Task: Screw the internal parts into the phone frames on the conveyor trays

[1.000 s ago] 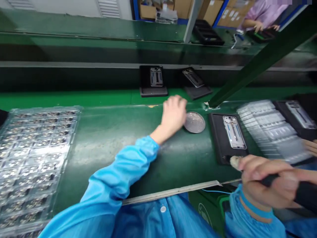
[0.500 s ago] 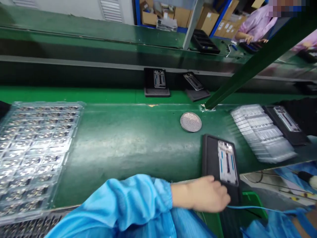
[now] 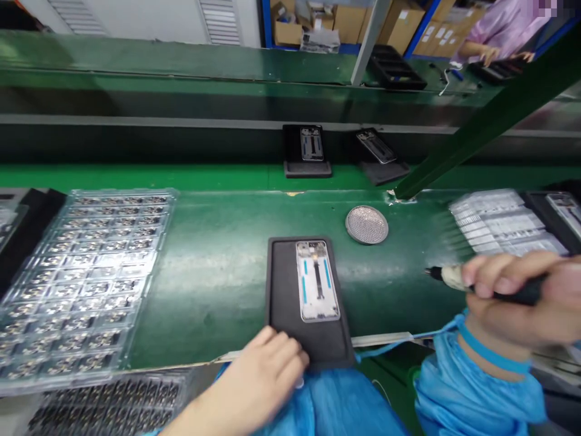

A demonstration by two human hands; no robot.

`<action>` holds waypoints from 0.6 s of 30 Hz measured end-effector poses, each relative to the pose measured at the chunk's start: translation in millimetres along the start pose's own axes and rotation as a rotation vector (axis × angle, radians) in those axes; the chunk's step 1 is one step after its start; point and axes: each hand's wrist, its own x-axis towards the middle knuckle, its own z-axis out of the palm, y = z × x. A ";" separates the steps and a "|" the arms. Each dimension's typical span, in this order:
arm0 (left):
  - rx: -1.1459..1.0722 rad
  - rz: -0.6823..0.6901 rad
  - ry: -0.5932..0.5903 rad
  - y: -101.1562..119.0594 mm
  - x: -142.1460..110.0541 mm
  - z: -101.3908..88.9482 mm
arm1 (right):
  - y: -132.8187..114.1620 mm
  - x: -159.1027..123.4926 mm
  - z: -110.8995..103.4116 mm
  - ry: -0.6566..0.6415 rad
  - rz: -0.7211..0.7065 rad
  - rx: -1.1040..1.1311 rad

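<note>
My left hand is at the front left corner of a black tray, its fingers curled over the edge. The tray lies in front of me at the bench's front edge. In its right part rests a silver phone frame with blue strips and a dark cable down the middle. On the right, my right hand is closed around an electric screwdriver, its bit pointing left above the bench. A blue wrist strap circles that wrist.
Clear plastic trays of small parts lie on the left. A round mesh dish sits behind the black tray. Stacked clear trays lie right, below a slanting green post. Two trays with phone frames stand further back. A co-worker sits across.
The black tray with the phone frame has come left, in front of me, with my left hand at its corner. My right hand has risen into view holding the screwdriver. The view has shifted left.
</note>
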 end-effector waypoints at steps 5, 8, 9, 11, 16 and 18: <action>0.087 -0.104 -0.063 -57.8 6.4 1.1 | 38.0 12.5 53.2 -0.211 -0.078 0.085; 0.000 -0.142 -0.055 -94.7 33.0 -3.4 | 68.1 25.1 73.7 -0.218 -0.042 0.098; -0.014 -0.198 0.000 -110.1 45.4 -5.2 | 77.3 28.0 79.8 -0.220 -0.035 0.099; -0.004 -0.367 0.148 -143.9 72.1 -6.6 | 93.1 31.2 90.1 -0.226 -0.017 0.094; -0.087 -0.422 0.087 -193.2 118.9 9.8 | 117.8 29.0 98.5 -0.238 0.033 0.076; -0.126 -0.339 0.031 -186.7 125.1 19.8 | 123.9 27.1 96.6 -0.256 0.034 0.075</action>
